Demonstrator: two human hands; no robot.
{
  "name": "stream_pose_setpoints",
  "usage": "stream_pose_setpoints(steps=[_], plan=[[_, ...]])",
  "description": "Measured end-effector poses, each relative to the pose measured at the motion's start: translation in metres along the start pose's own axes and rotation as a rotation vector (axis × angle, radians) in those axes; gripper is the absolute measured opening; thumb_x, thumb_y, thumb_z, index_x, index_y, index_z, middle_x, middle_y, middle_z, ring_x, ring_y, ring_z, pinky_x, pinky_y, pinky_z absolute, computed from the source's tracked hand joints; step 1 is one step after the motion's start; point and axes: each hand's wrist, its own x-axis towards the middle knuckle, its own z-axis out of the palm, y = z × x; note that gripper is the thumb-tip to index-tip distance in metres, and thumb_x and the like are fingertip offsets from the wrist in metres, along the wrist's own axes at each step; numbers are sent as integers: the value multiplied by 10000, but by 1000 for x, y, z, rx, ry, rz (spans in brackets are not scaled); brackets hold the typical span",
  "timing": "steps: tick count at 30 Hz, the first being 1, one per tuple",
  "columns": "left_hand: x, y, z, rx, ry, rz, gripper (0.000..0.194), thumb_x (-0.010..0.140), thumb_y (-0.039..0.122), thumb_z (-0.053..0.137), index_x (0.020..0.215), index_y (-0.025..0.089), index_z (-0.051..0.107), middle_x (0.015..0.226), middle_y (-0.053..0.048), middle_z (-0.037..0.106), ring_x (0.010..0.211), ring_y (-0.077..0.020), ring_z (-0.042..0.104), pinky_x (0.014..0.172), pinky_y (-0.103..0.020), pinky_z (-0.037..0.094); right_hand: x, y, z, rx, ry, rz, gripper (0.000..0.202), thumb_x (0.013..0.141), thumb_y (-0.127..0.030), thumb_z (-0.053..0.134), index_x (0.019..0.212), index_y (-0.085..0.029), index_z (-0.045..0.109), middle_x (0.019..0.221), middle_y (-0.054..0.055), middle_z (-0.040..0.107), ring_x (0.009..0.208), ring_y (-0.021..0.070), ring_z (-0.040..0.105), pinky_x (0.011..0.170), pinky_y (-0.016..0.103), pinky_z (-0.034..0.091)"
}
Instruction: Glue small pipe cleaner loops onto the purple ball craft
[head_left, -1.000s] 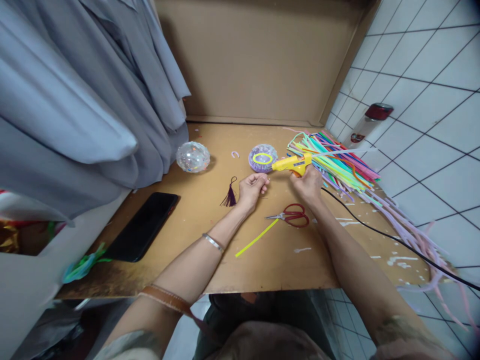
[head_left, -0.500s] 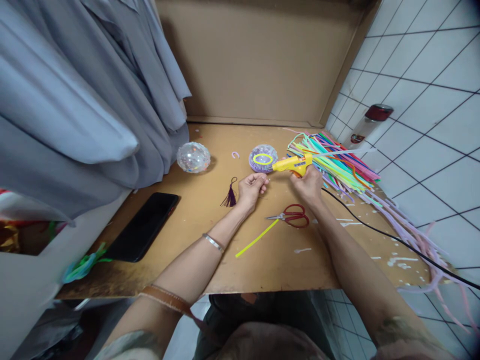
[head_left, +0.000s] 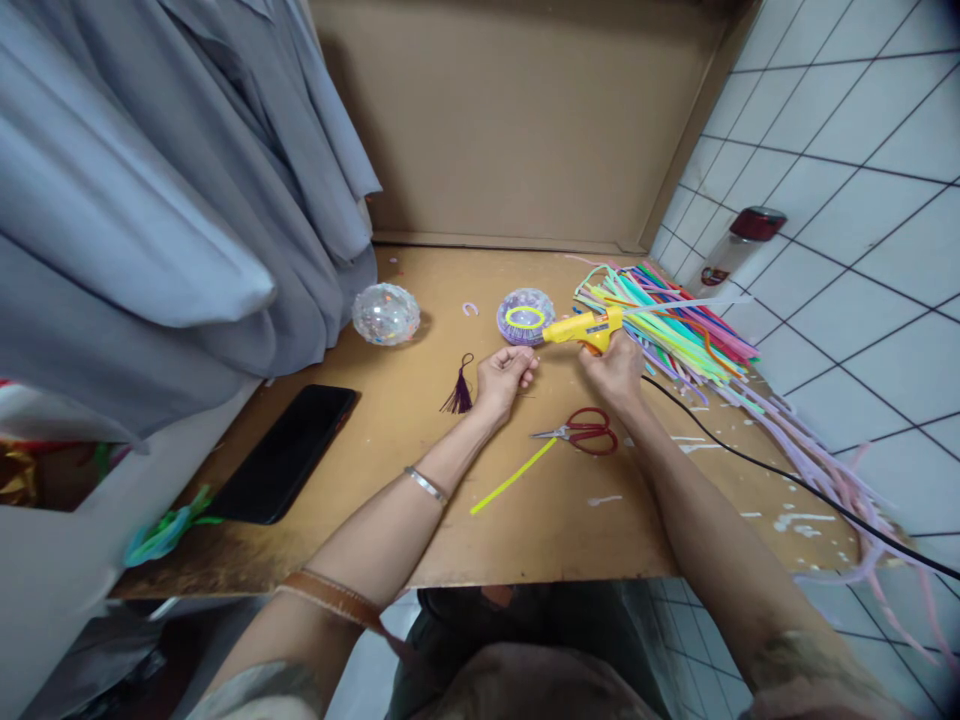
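Note:
My right hand [head_left: 613, 368] is wrapped round the handle of a yellow hot glue gun [head_left: 585, 328], whose nozzle points left. Just below that nozzle, the fingers of my left hand [head_left: 506, 378] are pinched together; whatever they hold is too small to make out. Behind the fingertips sits a clear, purple-decorated ball [head_left: 527, 300] with a yellow pipe-cleaner ring [head_left: 526, 318] on its near side. A dark purple tassel [head_left: 460, 390] lies left of my left hand. Between my forearms are red-handled scissors [head_left: 591, 432] and a yellow pipe cleaner [head_left: 514, 477].
Another clear ball [head_left: 386, 314] stands by the grey curtain [head_left: 300, 200]. A black phone [head_left: 285, 455] lies at the left. Many-coloured pipe cleaners [head_left: 675, 325] are heaped at the right, near a red-capped bottle [head_left: 739, 250]. A black cord [head_left: 750, 460] runs along the right side.
The glue gun's nozzle has shifted very slightly left. Both hands otherwise keep their places, and the things on the table have not moved.

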Motion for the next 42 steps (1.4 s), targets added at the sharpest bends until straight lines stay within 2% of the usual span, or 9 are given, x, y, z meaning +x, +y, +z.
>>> stream_pose_setpoints(steps=[9,24,31,42], plan=[[0,1,0,-10,25,-15,214,662,269,801,734,132,654,595,19,644,446,-41,463,461,-189,347,2,4,3,67,37,14,315,719,-416,543,903,-174,630,812,121,702,777,300,644,688,385,478],[-1,1,1,-2,17,-7,182,669,252,781,724,135,652,598,19,641,445,-41,460,458,-191,342,-1,3,2,-30,-13,-15,337,740,-397,538,959,-160,636,868,151,720,811,327,660,691,387,470],[0,1,1,20,15,-3,239,643,307,804,723,140,652,603,17,642,451,-39,459,455,-186,340,-1,-1,-1,-62,-43,7,360,750,-396,537,986,-145,640,880,161,722,843,346,672,715,401,478],[-1,2,2,27,19,-2,220,657,301,793,723,141,656,615,13,647,456,-44,460,465,-193,348,-1,4,3,-7,16,-17,343,733,-407,549,953,-164,651,860,148,728,806,325,659,679,386,478]])
